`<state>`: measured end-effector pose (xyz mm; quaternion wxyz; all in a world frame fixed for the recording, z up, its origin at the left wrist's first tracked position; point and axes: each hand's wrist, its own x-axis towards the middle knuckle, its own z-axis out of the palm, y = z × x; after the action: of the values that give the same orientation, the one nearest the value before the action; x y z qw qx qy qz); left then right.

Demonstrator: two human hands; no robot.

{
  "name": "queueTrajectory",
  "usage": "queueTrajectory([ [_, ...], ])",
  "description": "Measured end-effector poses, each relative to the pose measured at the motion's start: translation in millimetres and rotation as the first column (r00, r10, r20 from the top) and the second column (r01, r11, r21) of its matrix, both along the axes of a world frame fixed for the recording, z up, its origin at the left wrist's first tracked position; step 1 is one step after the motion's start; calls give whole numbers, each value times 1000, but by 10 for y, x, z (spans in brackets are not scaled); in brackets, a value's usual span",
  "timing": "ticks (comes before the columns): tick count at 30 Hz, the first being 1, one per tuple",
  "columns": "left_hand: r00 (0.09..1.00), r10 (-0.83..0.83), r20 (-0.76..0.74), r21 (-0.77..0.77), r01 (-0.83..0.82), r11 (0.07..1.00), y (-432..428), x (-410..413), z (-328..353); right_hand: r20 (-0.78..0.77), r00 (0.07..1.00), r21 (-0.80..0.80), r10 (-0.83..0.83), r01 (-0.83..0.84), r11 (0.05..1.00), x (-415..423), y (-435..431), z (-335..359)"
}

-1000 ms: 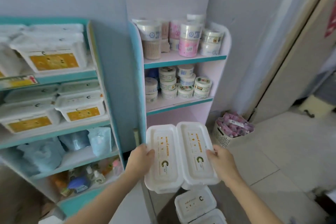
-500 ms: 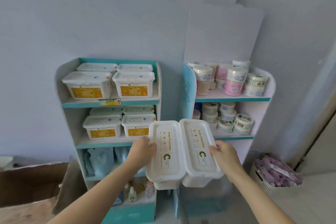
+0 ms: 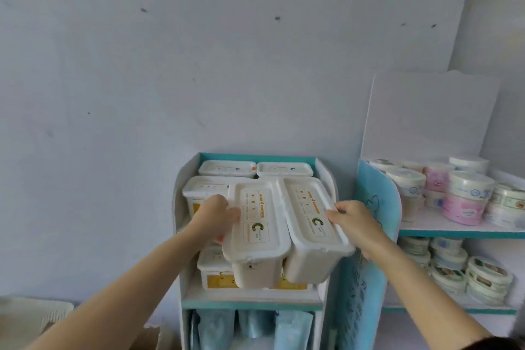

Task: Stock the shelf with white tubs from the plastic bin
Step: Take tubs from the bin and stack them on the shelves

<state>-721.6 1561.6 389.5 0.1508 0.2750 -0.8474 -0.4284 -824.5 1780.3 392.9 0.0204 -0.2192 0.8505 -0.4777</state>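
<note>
Tubs (image 3: pixel 284 236) (white, rounded-rectangular, matte) | left hand (image 3: pixel 214 214), right hand (image 3: pixel 355 221) clasping sides

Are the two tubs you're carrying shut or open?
Shut: both carried tubs, left tub and right tub, have white lids sitting flat over their rims.

Head view, close, facing shelf (image 3: pixel 250 297) front.

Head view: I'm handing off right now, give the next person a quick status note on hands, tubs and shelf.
Left hand grips the left tub; right hand grips the right tub, side by side, raised before the teal shelf.
Done: stocked tubs on the top tier, more on the tier below.
Left: set these two down, probably atop the top-tier tubs; the bin is out of view.
</note>
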Motion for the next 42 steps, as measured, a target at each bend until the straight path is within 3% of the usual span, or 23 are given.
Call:
queueTrajectory([
  [5, 999, 19, -42, 6, -18, 1000, -542, -261, 473, -24, 1000, -35, -6, 5, 999, -287, -592, 439],
  [11, 994, 55, -90, 46, -51, 998, -915, -610, 761, -95, 995, 34, -23, 27, 999, -728, -1036, 740],
  [26, 959, 246, -142, 157, -224, 962, -1442, -1544, 719, -165, 986, 259, -9, 52, 965, -1946, -1514, 809],
  [33, 969, 175, -171, 25, -174, 984, -1514, -1585, 585, -241, 970, 305, 16, 60, 950, -2052, -1480, 813],
  [37, 999, -33, -7, -408, 27, 912, -1713, -1428, 436, -396, 915, 403, 76, 98, 910, -1695, -1525, 791],
  [40, 984, -145, 104, -553, 179, 814, -1807, -1450, 376, -592, 776, 575, 219, 217, 789, -1377, -1647, 729],
  [42, 983, -162, 86, -620, 180, 764, -1809, -1501, 382, -626, 729, 633, 277, 267, 726, -1292, -1727, 676],
])
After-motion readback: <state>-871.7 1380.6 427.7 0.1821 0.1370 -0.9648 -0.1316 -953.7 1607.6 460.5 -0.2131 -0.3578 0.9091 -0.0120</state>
